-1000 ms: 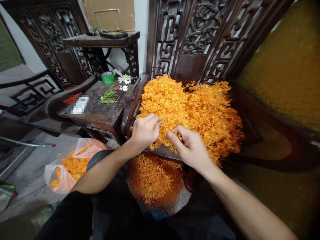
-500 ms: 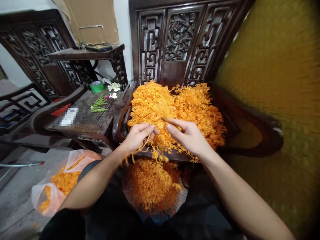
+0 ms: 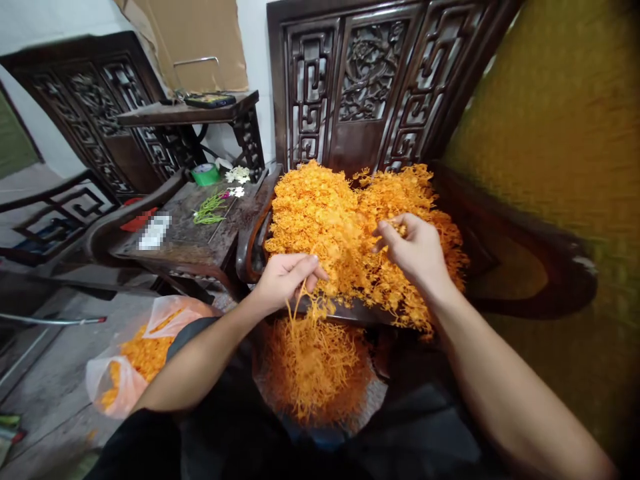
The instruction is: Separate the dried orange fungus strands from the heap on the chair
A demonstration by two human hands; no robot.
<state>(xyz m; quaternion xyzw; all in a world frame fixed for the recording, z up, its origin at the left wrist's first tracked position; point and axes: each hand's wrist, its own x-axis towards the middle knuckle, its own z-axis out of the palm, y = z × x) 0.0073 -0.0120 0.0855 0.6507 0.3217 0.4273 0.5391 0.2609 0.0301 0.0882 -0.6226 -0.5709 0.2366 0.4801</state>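
Observation:
Between the thumb and fingers of my left hand point(image 3: 293, 277) hang thin orange plastic-looking flower sprigs point(image 3: 316, 308), their stems dangling below. My right hand point(image 3: 413, 250) is at the right part of a large heap of orange flower sprigs point(image 3: 315, 207), with its fingers curled together. A bit of orange shows between those fingers, seemingly a sprig; its full shape blends into the heap. The heap lies on the seat of a dark carved wooden chair point(image 3: 361, 143). Below my hands, a round container point(image 3: 376, 393) between my knees holds more thin orange stems.
At left, a dark wooden side table point(image 3: 200, 240) carries green tape point(image 3: 205, 175), green stems point(image 3: 210, 209), white flowers point(image 3: 238, 175) and a red item point(image 3: 137, 220). A phone point(image 3: 210, 100) lies on a raised shelf. On the floor sits a plastic bag point(image 3: 103, 380) of orange pieces.
My right hand has moved right, away from my left hand, and its fingers have curled in at the heap. My left hand keeps its sprigs. The view has shifted slightly.

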